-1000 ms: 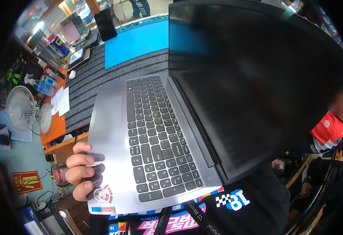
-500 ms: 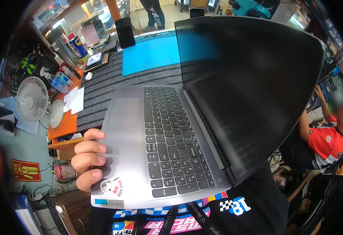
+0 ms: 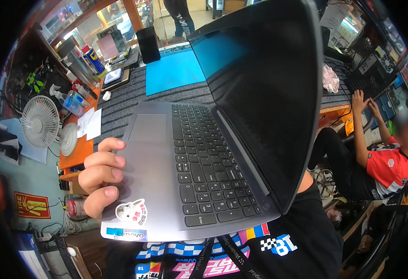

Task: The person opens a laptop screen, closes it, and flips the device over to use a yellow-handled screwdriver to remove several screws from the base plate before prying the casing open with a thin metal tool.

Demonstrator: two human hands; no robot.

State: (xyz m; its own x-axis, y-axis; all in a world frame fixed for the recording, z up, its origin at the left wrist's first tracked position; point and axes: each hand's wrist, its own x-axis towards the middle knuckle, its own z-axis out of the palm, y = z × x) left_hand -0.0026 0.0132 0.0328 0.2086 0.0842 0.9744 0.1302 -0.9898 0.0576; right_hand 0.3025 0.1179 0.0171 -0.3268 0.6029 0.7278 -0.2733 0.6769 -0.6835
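Open laptop (image 3: 150,174), turned sideways, is held in front of a printed black shirt (image 3: 301,228) at a tabletop (image 3: 77,154).

The left hand (image 3: 99,176) grips the laptop's left edge, its four fingers (image 3: 105,159) slightly spread and curled onto the palm rest near an animal sticker (image 3: 128,212); the thumb is hidden. The right hand is out of sight, so the state of its fingers cannot be told. The keyboard (image 3: 208,172) lies to the left, the dark screen (image 3: 269,83) raised to the right. A blue mat (image 3: 173,74) lies on the far side, a white fan (image 3: 40,122) stands at left, and a person (image 3: 390,160) in red and white sits at right.
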